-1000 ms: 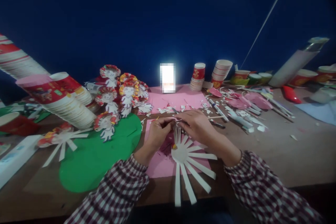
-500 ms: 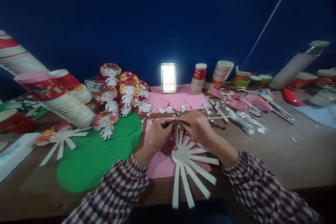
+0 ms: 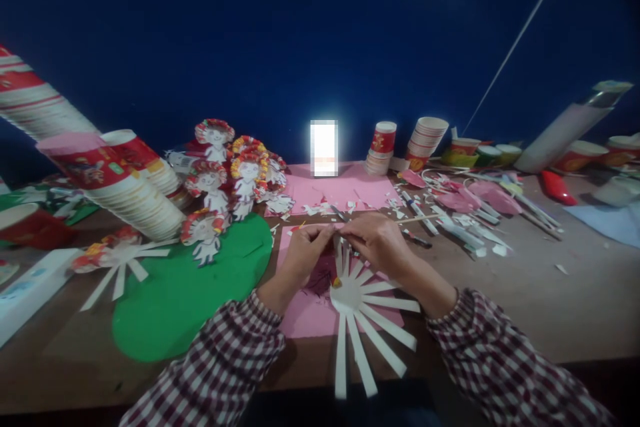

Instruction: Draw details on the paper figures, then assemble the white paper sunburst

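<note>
A paper cup cut into white strips (image 3: 347, 298) fans out below my hands, its round base in the middle. My left hand (image 3: 304, 255) is closed, thumb and fingers pinched on the tip of a far strip. Beside it, nearly touching, my right hand (image 3: 379, 243) pinches at the same spot, its fingers bent down. A thin wooden stick (image 3: 416, 219) shows past the knuckles of my right hand; whether that hand grips it is hidden. A small yellow and red curl (image 3: 337, 282) sits at the edge of the cup's base.
Pink sheets (image 3: 303, 320) and a green mat (image 3: 200, 307) lie on the table. Paper figures (image 3: 245, 180), leaning cup stacks (image 3: 130, 193) and another cut cup (image 3: 125, 257) stand left. Behind are more cups (image 3: 384, 140), paper scraps and a bright pixelated rectangle (image 3: 324, 148). A red object (image 3: 557, 187) lies right.
My hands remain pinched at the strip tip, with slight finger movement. The thin stick by my right hand sits a little higher. The whole view has shifted slightly.
</note>
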Demonstrator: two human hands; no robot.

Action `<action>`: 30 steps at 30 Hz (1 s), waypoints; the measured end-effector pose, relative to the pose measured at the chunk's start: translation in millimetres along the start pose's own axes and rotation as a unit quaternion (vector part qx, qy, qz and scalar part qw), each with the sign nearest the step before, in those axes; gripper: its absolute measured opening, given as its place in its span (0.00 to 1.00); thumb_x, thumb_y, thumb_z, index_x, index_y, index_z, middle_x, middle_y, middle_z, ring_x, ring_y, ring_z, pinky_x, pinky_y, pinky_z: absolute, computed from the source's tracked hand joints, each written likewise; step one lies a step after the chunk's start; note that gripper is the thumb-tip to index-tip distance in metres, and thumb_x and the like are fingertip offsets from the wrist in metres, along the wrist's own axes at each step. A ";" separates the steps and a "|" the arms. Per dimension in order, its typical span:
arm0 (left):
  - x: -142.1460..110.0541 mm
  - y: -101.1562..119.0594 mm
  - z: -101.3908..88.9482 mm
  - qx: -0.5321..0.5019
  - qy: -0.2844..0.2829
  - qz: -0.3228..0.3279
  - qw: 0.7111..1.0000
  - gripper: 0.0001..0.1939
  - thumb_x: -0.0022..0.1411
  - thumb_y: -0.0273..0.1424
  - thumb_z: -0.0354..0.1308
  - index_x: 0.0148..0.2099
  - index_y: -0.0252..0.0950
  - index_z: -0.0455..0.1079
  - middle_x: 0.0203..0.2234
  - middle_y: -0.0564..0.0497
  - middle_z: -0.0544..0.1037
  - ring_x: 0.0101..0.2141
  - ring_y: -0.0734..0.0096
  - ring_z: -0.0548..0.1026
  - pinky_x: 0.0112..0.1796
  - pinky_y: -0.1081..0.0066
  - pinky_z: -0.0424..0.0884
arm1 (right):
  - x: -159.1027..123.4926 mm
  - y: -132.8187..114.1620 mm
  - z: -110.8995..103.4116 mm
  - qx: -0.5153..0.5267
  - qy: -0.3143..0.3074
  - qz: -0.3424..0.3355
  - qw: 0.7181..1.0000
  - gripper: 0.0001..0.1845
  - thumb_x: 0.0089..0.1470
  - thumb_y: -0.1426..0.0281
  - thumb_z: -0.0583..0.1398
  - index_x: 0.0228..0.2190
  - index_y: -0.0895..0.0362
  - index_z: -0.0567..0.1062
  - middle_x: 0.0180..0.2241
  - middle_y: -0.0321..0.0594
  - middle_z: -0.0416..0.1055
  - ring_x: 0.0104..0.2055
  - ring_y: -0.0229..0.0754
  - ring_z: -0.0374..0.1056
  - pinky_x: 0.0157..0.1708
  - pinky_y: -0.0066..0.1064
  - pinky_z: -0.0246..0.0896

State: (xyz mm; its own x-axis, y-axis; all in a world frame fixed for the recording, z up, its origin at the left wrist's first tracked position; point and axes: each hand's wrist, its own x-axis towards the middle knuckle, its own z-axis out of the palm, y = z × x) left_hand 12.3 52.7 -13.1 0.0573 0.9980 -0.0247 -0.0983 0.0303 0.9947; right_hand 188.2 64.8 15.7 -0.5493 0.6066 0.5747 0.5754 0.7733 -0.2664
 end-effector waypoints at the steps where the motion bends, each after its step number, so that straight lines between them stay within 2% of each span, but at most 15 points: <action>1: 0.4 0.5 0.2 0.000 0.004 0.000 1.000 0.19 0.50 0.45 0.64 0.32 0.31 0.77 0.23 0.51 0.75 0.23 0.76 0.69 0.25 0.76 0.66 | -0.3 0.0 0.1 -0.003 -0.004 -0.001 1.000 0.06 0.56 0.72 0.60 0.35 0.56 0.78 0.31 0.40 0.78 0.35 0.41 0.71 0.40 0.31 0.60; 4: 1.3 2.1 1.0 -0.012 -0.001 -0.016 1.000 0.17 0.47 0.42 0.66 0.30 0.31 0.76 0.18 0.53 0.72 0.20 0.78 0.66 0.23 0.77 0.64 | -1.1 0.1 0.3 -0.009 -0.011 0.001 1.000 0.06 0.56 0.73 0.60 0.35 0.56 0.78 0.30 0.40 0.77 0.34 0.41 0.71 0.40 0.31 0.60; 7: 2.0 1.8 0.6 -0.028 -0.015 -0.028 0.999 0.17 0.47 0.41 0.65 0.32 0.31 0.76 0.19 0.54 0.73 0.20 0.78 0.67 0.24 0.76 0.64 | -1.6 0.2 0.0 -0.015 -0.009 0.000 1.000 0.07 0.56 0.74 0.59 0.35 0.56 0.78 0.31 0.41 0.77 0.35 0.41 0.71 0.40 0.31 0.60; 9: 3.0 0.1 -1.0 0.004 -0.019 -0.019 1.000 0.17 0.49 0.42 0.64 0.32 0.31 0.77 0.20 0.53 0.73 0.21 0.77 0.67 0.25 0.76 0.64 | -1.6 0.3 -0.5 -0.019 -0.012 0.000 1.000 0.07 0.56 0.74 0.59 0.35 0.56 0.78 0.31 0.41 0.77 0.36 0.41 0.71 0.40 0.31 0.60; 14: 4.9 -2.1 -4.8 0.133 -0.019 0.021 0.991 0.19 0.54 0.43 0.59 0.25 0.31 0.73 0.19 0.52 0.72 0.22 0.77 0.65 0.24 0.76 0.61 | -1.5 0.2 -0.4 -0.026 -0.015 0.006 1.000 0.06 0.56 0.74 0.59 0.35 0.56 0.77 0.31 0.40 0.77 0.36 0.40 0.70 0.39 0.30 0.59; 22: 1.4 2.9 -2.4 0.166 -0.009 0.064 0.984 0.15 0.56 0.40 0.57 0.27 0.32 0.74 0.21 0.51 0.74 0.23 0.74 0.68 0.25 0.75 0.64 | 2.1 -2.8 -0.4 -0.027 -0.011 0.039 0.999 0.06 0.58 0.70 0.59 0.35 0.56 0.77 0.32 0.40 0.77 0.36 0.41 0.71 0.38 0.30 0.60; 30: 0.2 3.6 -1.0 0.174 0.007 0.078 0.982 0.13 0.57 0.37 0.56 0.30 0.32 0.75 0.22 0.50 0.76 0.24 0.72 0.70 0.27 0.74 0.66 | 2.5 -3.6 -1.7 -0.022 -0.013 0.035 0.999 0.07 0.59 0.69 0.58 0.35 0.56 0.77 0.32 0.41 0.77 0.35 0.41 0.71 0.38 0.30 0.60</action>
State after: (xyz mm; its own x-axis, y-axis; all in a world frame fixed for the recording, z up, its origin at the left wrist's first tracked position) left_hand 11.0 53.1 -9.6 0.0555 0.9898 0.1314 0.2411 -0.1410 0.9602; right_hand 185.8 63.3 19.4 -0.5219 0.6644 0.5350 0.6390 0.7200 -0.2708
